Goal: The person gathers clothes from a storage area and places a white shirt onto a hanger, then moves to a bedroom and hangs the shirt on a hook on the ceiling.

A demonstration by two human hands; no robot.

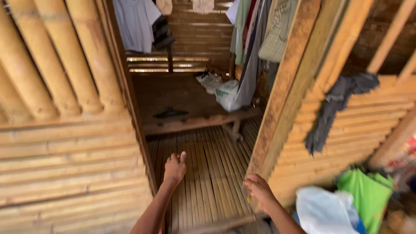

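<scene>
Bamboo doorway: left hand (175, 167) loosely curled (holding nothing), right hand (259, 189) touching doorpost (281, 91).

Bamboo-slat floor (208, 173) — white bag (227, 95)

Upright wooden door post (277, 108), leaning slightly, beside slatted bamboo floor (212, 173).
</scene>
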